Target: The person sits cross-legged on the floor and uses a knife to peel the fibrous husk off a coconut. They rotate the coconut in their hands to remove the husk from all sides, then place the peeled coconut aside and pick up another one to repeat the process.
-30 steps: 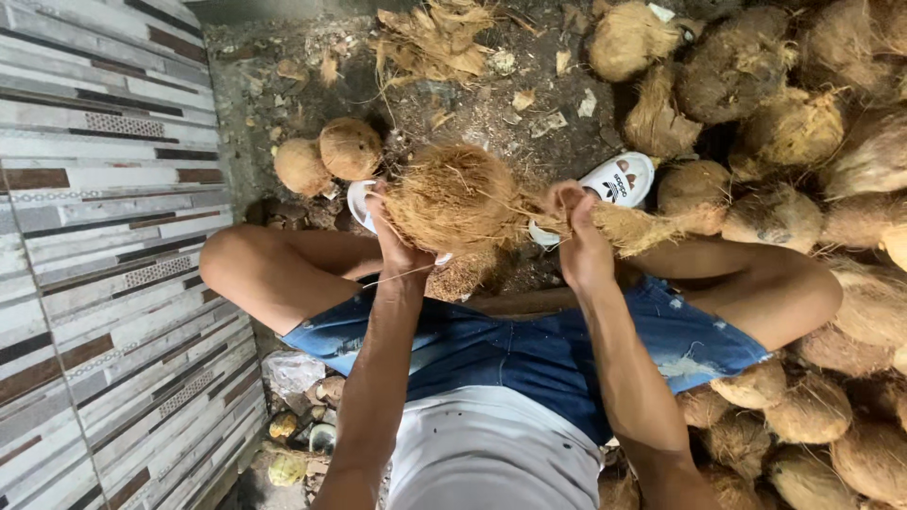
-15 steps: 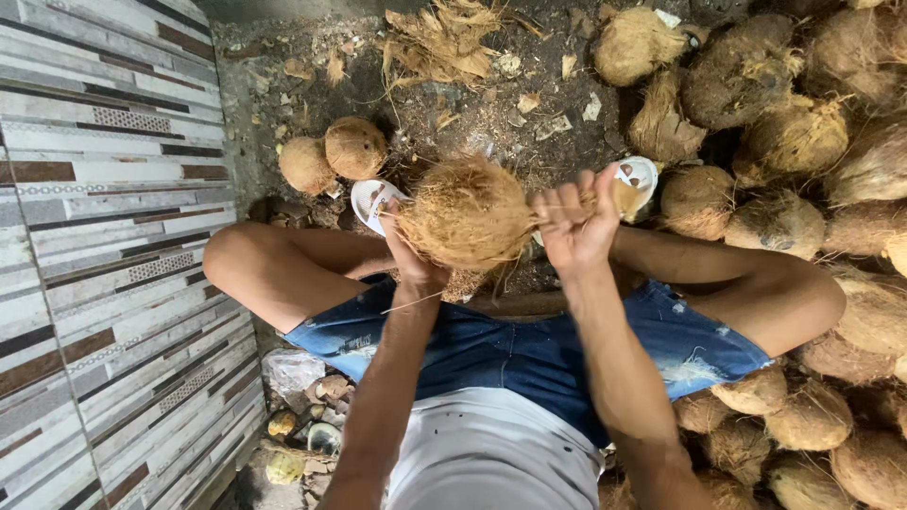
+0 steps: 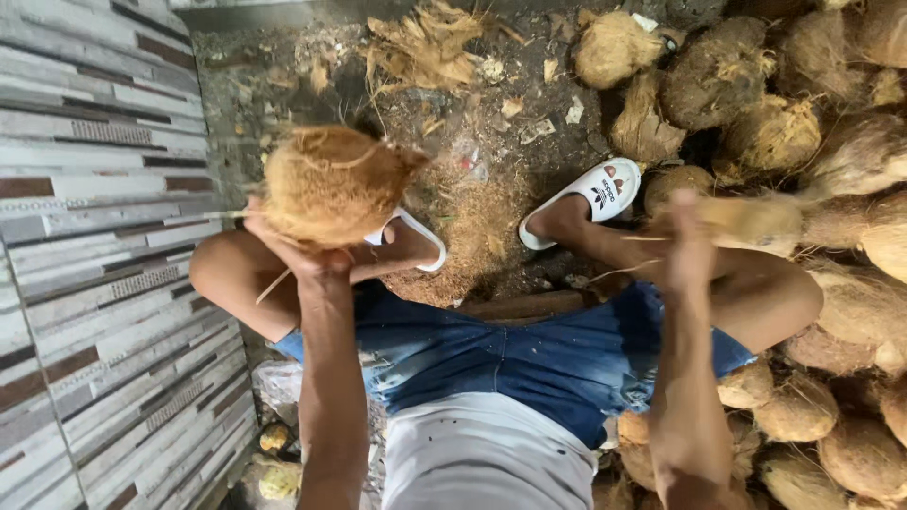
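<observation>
The left hand (image 3: 307,260) has its grip closed up around the underside of a husked coconut (image 3: 331,184), held raised over the left knee close to the tiled wall (image 3: 85,246), its long axis running left to right. Well apart to the right, the blurred right hand (image 3: 690,250) is closed on a strip of pulled husk (image 3: 756,222), beside the heap of coconuts (image 3: 784,123). Between the two hands lies open floor (image 3: 472,198) strewn with fibre, flanked by two white sandals (image 3: 590,194).
</observation>
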